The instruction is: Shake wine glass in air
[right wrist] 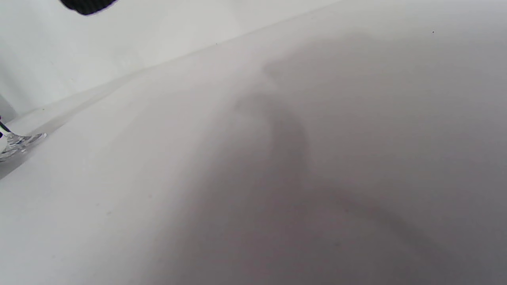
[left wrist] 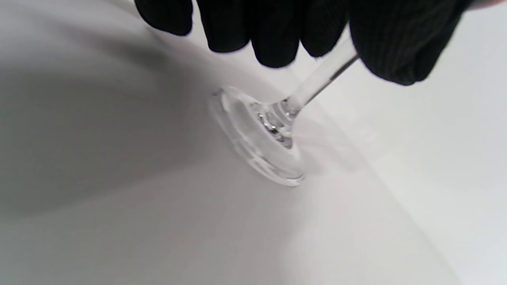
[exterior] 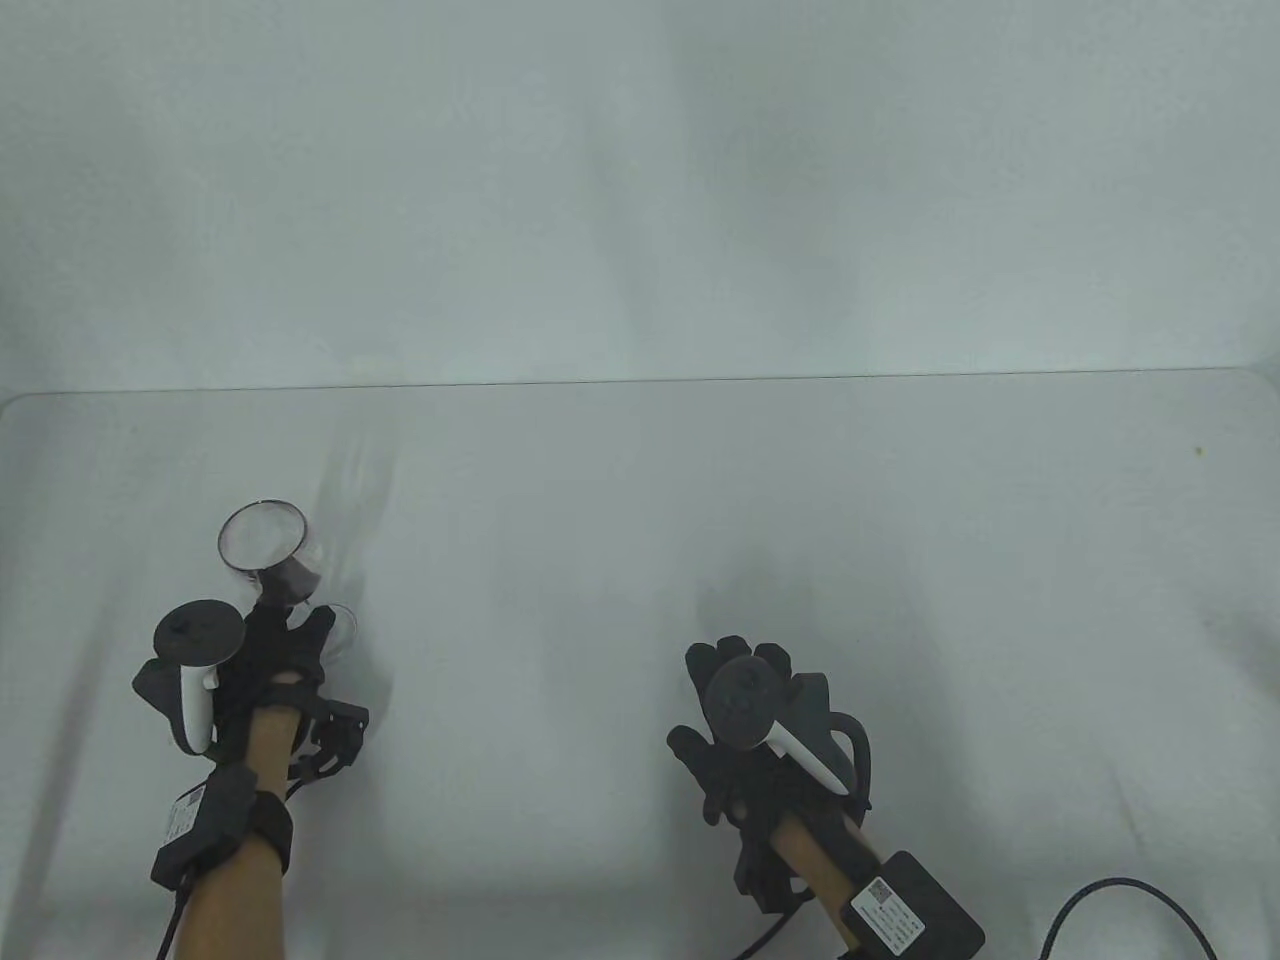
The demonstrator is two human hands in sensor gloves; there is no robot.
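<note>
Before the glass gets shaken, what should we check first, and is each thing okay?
1. Left hand holds the wine glass by its stem: ok.
2. Glass lifted off the table: cannot tell; the foot looks tilted, close to the surface.
3. Glass empty, nothing to spill: cannot tell; the bowl looks dark inside.
4. Right hand away from the glass: ok.
5. Nothing near the glass to bump: ok.

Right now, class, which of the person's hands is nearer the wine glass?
Left. The left hand grips the wine glass by its stem; the right hand rests apart, off to the glass's right.
</note>
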